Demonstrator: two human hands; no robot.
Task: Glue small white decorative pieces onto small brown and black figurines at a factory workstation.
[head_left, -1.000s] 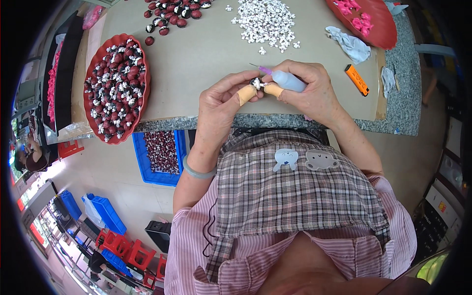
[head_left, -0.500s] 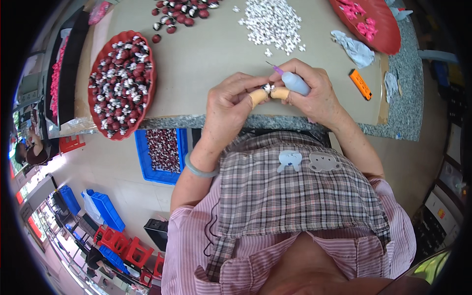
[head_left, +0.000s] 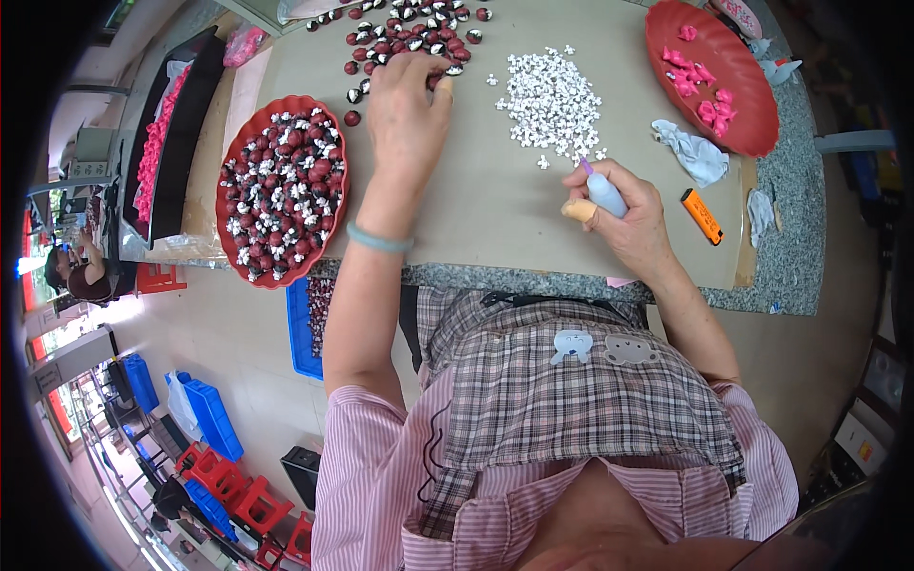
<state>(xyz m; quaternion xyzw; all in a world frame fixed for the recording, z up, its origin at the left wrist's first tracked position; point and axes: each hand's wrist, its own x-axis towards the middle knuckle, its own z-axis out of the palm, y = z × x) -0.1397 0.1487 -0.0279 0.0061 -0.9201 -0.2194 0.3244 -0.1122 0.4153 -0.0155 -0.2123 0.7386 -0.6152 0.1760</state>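
Observation:
My left hand [head_left: 409,109] reaches over the far pile of dark red, black and white balls [head_left: 409,33]. Its thumb, wrapped in tan tape, and its forefinger close around a dark red ball [head_left: 433,82], partly hidden. In my right hand [head_left: 624,211] is a small pale-blue squeeze bottle [head_left: 606,194] with a purple needle tip, pointing away from me. The tip is close to the near edge of a heap of small white flower-like pieces [head_left: 552,100]. Tan tape also covers my right thumb.
At the left, a red scalloped tray [head_left: 226,181] holds many balls with white pieces on them. Another red tray [head_left: 752,114] holds pink pieces at the far right. Near it lie a crumpled pale cloth [head_left: 700,157] and an orange cutter [head_left: 702,217].
My hands have parted from a small piece held between them. The left has gone forward to the ball pile; the right, still holding the bottle, has moved toward the white pieces.

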